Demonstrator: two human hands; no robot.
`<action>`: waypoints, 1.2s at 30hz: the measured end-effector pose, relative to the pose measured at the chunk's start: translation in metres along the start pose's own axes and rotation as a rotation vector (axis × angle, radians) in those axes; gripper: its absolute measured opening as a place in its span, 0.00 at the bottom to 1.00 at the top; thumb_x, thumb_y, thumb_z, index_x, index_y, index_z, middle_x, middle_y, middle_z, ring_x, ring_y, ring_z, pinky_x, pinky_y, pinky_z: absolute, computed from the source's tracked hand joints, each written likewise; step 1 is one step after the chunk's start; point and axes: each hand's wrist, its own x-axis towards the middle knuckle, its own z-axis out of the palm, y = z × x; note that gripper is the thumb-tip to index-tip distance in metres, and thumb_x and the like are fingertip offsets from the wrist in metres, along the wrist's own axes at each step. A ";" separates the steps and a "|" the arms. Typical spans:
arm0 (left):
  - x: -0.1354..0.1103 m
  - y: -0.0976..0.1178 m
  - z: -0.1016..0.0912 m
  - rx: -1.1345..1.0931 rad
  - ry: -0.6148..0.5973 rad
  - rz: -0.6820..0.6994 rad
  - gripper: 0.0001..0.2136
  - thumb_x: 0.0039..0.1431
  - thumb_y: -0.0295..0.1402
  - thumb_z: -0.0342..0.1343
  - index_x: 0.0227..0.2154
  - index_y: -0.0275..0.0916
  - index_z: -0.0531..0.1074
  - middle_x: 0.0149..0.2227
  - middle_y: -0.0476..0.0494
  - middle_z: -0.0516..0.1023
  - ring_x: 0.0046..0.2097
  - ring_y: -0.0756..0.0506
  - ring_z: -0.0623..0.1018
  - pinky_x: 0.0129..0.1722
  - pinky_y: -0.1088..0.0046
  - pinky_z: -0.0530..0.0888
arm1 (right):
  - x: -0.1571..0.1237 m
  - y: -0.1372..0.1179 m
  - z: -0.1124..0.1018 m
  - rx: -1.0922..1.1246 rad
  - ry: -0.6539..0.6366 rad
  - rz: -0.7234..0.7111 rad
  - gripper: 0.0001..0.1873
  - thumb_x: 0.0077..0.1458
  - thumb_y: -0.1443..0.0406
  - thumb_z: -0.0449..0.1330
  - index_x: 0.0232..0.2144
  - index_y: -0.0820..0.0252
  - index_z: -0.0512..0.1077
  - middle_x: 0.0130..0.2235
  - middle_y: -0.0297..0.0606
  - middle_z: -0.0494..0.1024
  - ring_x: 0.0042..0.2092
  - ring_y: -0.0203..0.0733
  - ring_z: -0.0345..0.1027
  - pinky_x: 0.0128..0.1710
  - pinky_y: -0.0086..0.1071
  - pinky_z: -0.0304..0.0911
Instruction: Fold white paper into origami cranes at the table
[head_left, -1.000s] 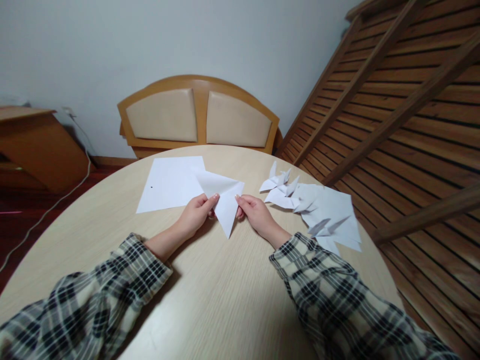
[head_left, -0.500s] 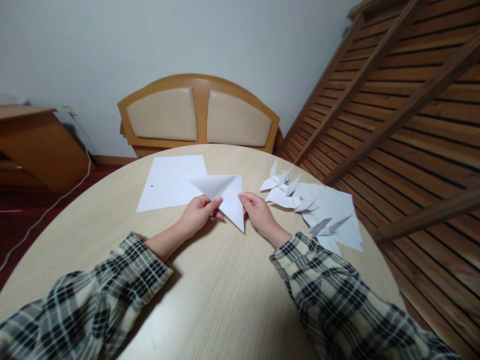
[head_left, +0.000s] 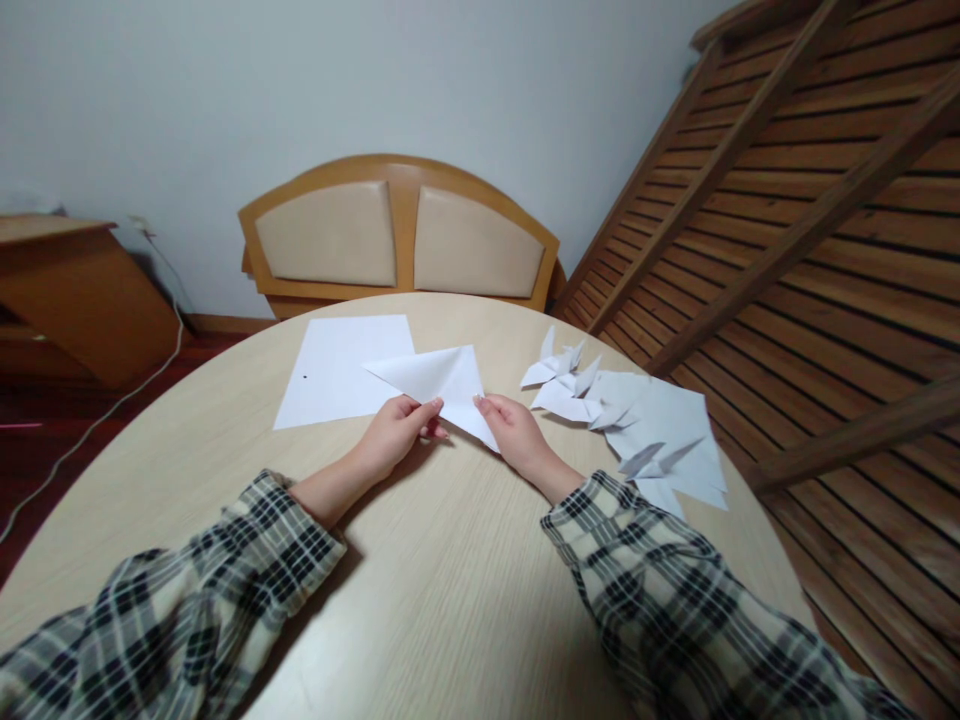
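A folded sheet of white paper [head_left: 435, 372] is held above the middle of the round table, its long point reaching to the left. My left hand [head_left: 397, 430] pinches its lower edge, thumb on top and fingers beneath. On the other side my right hand [head_left: 517, 435] grips the right part, with the thumb pressed on the near face. The fingers under the paper are partly hidden. Behind the folded paper's left tip lies a flat white sheet [head_left: 337, 365] with a small dark dot near its left edge.
Several folded white paper cranes [head_left: 562, 385] sit at the right, some on or beside flat white sheets [head_left: 675, 420]. The round wooden table [head_left: 420, 600] stands before a padded headboard [head_left: 330, 235]. Wooden slats [head_left: 810, 240] lean at the right; a cable [head_left: 112, 410] runs along the left floor.
The folded paper has turned slightly in my hands, its left point shifting left and down. Its lower right corner now sits higher, partly behind my right hand. Both hands keep their grip.
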 end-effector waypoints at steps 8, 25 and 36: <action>0.002 0.003 0.001 -0.082 0.108 0.001 0.16 0.57 0.40 0.56 0.18 0.35 0.74 0.18 0.44 0.75 0.22 0.51 0.69 0.27 0.74 0.65 | -0.003 0.000 0.003 0.200 -0.087 0.090 0.21 0.59 0.49 0.53 0.25 0.58 0.67 0.21 0.30 0.66 0.23 0.35 0.62 0.23 0.30 0.57; 0.005 0.001 0.001 -0.319 0.230 -0.039 0.07 0.52 0.32 0.59 0.27 0.36 0.66 0.22 0.49 0.75 0.25 0.51 0.75 0.26 0.76 0.67 | -0.002 0.000 0.001 0.185 0.059 0.071 0.21 0.56 0.50 0.58 0.21 0.56 0.59 0.18 0.27 0.64 0.21 0.35 0.59 0.23 0.30 0.56; -0.003 0.001 0.006 -0.069 -0.114 0.100 0.09 0.55 0.35 0.56 0.35 0.35 0.67 0.23 0.49 0.72 0.23 0.50 0.73 0.25 0.73 0.69 | -0.007 -0.008 0.000 -0.024 0.049 -0.261 0.08 0.54 0.60 0.64 0.36 0.55 0.71 0.43 0.40 0.69 0.48 0.44 0.65 0.49 0.41 0.63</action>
